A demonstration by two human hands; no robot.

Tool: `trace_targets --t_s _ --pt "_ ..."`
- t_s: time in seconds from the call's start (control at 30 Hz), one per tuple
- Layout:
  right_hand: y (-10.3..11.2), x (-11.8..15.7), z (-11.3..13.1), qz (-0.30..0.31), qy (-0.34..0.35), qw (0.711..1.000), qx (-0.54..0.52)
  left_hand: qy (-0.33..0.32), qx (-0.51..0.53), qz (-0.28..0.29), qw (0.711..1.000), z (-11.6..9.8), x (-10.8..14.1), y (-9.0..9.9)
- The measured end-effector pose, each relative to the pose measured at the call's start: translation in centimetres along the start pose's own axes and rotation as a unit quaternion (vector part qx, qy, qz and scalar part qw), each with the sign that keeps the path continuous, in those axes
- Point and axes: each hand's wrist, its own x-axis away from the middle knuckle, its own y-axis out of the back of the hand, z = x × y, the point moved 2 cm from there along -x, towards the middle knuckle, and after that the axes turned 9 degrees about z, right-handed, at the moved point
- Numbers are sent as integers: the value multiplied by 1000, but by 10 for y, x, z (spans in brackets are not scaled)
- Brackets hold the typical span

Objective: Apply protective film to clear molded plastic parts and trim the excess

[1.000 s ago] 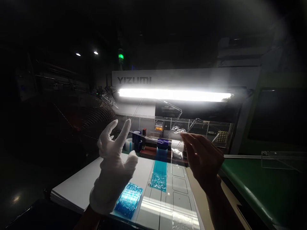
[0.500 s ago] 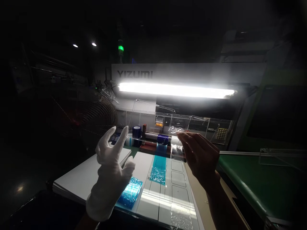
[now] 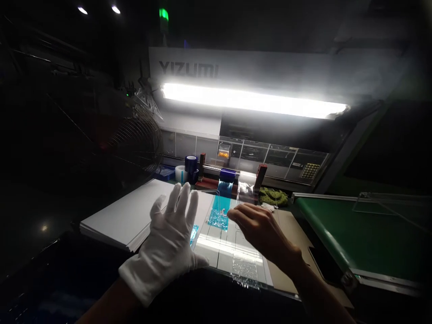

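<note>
Hands: two, one gloved left hand point(image 3: 172, 236) and one bare right hand point(image 3: 261, 227), both over the near part of the work surface.
Left grip: wide open, fingers and thumb spread, with nothing seen in its grasp.
Right grip: thumb and fingertips drawn together in a pinch on one thin clear piece.
Clear piece: one curled end of the thin clear piece point(image 3: 223, 213) shows just left of the right fingertips, over the blue film; its full outline is too faint to trace.
Film strips: two running toward the near side, one blue film point(image 3: 221, 204) on the left and one clear film point(image 3: 245, 265) on the right; a further blue patch point(image 3: 194, 235) is partly hidden by the glove.
Mounted rolls: two side by side at the far end, one blue roll point(image 3: 227, 174) and one clear roll point(image 3: 247, 177), between two upright posts point(image 3: 261, 176).
Loose rolls: three left of the posts, two dark blue rolls point(image 3: 191, 164) stacked and one white roll point(image 3: 181, 174).
Paper: one thick white stack point(image 3: 126, 213), left of the glove.
Right side: one green belt point(image 3: 364, 238), one green cloth point(image 3: 273, 196) at the far side, one flat dark object point(image 3: 324, 265) beside the belt.
Lamp: one bright tube point(image 3: 253, 101), above the far side.
</note>
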Motion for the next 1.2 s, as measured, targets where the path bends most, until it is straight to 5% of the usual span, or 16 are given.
trace_targets --t_s 0.17,0.27,0.37,0.53,0.7,0.8,1.0,1.07,1.2 --pt "-9 6 12 55 35 997 -29 12 -50 97 994 -13 4 -11" --pt "-1 15 3 65 -1 997 -49 -7 -31 132 991 -11 9 -14" --pt "2 29 -12 128 -63 989 -39 -19 -9 139 990 -2 16 -20" --pt "-14 45 -24 275 -56 958 -63 -50 46 159 985 13 27 -31" --pt "-24 48 -27 306 -78 939 -134 -35 189 149 970 24 34 -35" --pt "-33 53 -23 311 -75 920 -226 -59 343 127 929 17 43 -42" --pt "-60 68 -16 319 -90 865 -378 1 619 95 780 -17 59 -68" --pt "-57 71 -20 327 -100 874 -345 -3 590 122 798 -15 57 -70" --pt "-32 58 -17 320 -96 928 -167 -66 300 238 922 -4 31 -58"
